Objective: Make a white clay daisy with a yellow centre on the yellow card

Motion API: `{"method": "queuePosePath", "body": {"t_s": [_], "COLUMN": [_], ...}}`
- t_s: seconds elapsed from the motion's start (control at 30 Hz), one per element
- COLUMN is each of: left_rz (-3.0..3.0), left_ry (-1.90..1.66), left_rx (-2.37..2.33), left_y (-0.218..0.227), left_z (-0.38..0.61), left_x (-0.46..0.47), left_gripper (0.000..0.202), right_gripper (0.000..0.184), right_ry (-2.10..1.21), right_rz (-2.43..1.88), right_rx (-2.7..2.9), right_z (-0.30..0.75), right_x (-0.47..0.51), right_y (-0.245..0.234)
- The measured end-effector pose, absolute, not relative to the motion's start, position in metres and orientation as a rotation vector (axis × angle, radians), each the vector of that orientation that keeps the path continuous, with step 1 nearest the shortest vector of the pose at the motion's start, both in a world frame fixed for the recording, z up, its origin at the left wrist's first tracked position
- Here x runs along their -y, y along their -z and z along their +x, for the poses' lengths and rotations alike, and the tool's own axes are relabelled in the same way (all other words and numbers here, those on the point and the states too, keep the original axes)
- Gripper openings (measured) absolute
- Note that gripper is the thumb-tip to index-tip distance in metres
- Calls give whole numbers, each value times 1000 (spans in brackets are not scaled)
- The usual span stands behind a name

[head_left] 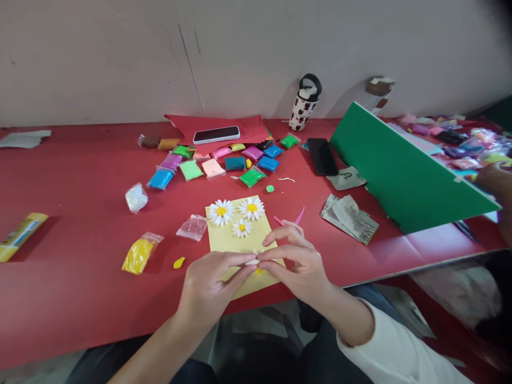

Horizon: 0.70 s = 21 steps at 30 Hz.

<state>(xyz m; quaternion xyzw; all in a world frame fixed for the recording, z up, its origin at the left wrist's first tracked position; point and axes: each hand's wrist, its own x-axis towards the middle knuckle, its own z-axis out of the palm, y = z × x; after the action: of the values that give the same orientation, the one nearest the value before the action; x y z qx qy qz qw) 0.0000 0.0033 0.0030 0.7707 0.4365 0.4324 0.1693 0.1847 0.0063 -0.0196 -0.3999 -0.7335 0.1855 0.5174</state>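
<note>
Fingers [241,259] of left hand [206,282] and right hand [304,262], tips nearly together, pinch a white bit [252,262] over the card [220,243], likely for fine control; daisies [221,212] lie face up there, probably to avoid crushing.

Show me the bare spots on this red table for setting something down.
Widest: red table between the yellow tube and yellow clay packet. Smaller: between the right hand and newspaper scraps. Crowded: behind the daisy card, among colored clay packets, and beyond the green board.
</note>
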Motion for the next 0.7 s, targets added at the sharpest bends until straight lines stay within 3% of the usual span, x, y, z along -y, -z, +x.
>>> {"method": "queuePosePath", "body": {"t_s": [0.7], "left_rz": [2165], "left_ry": [-1255], "left_rx": [-1284], "left_y": [-4], "left_z": [-4], "left_x": [-4], "left_gripper": [12], "right_gripper": [4], "right_ry": [-444], "right_rz": [-984], "right_rx": [1724], "right_z": [187], "right_x": [-7], "right_y": [16]}}
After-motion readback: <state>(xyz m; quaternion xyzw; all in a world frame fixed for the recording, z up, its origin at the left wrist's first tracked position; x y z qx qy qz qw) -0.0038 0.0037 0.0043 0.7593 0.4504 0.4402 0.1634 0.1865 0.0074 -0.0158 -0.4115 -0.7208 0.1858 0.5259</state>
